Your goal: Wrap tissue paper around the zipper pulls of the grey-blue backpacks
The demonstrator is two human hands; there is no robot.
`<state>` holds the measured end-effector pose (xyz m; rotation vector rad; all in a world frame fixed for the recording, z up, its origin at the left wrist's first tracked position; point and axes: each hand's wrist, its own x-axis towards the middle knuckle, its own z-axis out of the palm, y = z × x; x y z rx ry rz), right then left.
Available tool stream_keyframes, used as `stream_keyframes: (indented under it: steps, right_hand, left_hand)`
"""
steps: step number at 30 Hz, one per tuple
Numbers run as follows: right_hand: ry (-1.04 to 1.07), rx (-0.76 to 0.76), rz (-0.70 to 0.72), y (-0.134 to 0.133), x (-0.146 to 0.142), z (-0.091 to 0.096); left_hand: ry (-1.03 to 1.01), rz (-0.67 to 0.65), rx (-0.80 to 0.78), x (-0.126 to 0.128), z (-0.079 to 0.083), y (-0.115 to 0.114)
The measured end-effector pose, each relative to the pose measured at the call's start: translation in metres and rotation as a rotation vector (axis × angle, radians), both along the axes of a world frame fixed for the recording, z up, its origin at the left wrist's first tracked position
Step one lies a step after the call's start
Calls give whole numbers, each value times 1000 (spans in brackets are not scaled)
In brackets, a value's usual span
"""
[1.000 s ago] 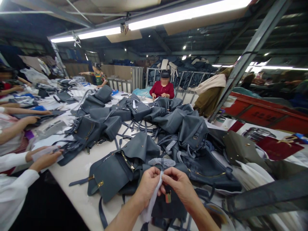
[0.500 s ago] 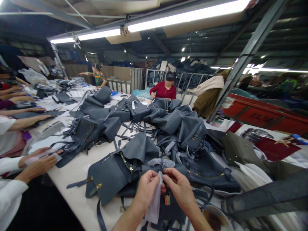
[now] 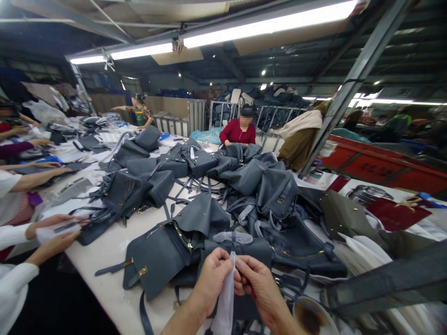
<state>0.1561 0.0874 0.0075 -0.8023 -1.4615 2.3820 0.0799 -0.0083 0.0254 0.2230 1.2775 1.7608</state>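
My left hand (image 3: 212, 281) pinches a narrow strip of thin white wrapping (image 3: 225, 304) near its top; the strip hangs below my fingers. My right hand (image 3: 262, 284) has thumb and fingertips pinched together at the strip's upper edge, touching it. Both hands are over a dark blue-grey bag (image 3: 260, 249), whose handle (image 3: 233, 237) is covered in clear plastic. My hands hide much of its front. Left of it lies another blue-grey bag (image 3: 162, 258) with gold fittings and a partly open zip. A bag with a gold zip (image 3: 307, 255) lies to the right.
More blue-grey bags (image 3: 244, 174) are heaped across the white table (image 3: 104, 279). A co-worker's hands (image 3: 57, 232) hold a pale sheet at left. A person in red (image 3: 239, 132) sits opposite. A metal bar (image 3: 384, 279) crosses the near right, beside a round container (image 3: 310, 316).
My right fingertips have drawn closer together against the strip's top, and the gold clasp seen below them is now mostly covered. At left, the co-worker's hands have shifted with the pale sheet.
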Motion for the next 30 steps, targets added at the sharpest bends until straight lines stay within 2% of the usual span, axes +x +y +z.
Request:
stream_keyframes:
  steps: [6,14,20,24,30]
  right_hand:
    - [-6,68,-57,-5,-4,5]
    - [-61,221,-81,-1,-14,3]
    - [-68,257,-99,-7,-7,17]
    - [-134,313,-62,-11,22,6]
    - [-501,461,174,-29,114,-46]
  left_hand:
    - [108,9,-78,5,-7,4]
    - [135,74,-54,3,-3,2]
    - [151,72,-70,-6,-10,-1]
    - [204,66,-105,-14,-12,1]
    - [145,116,-101,-27,-13,9]
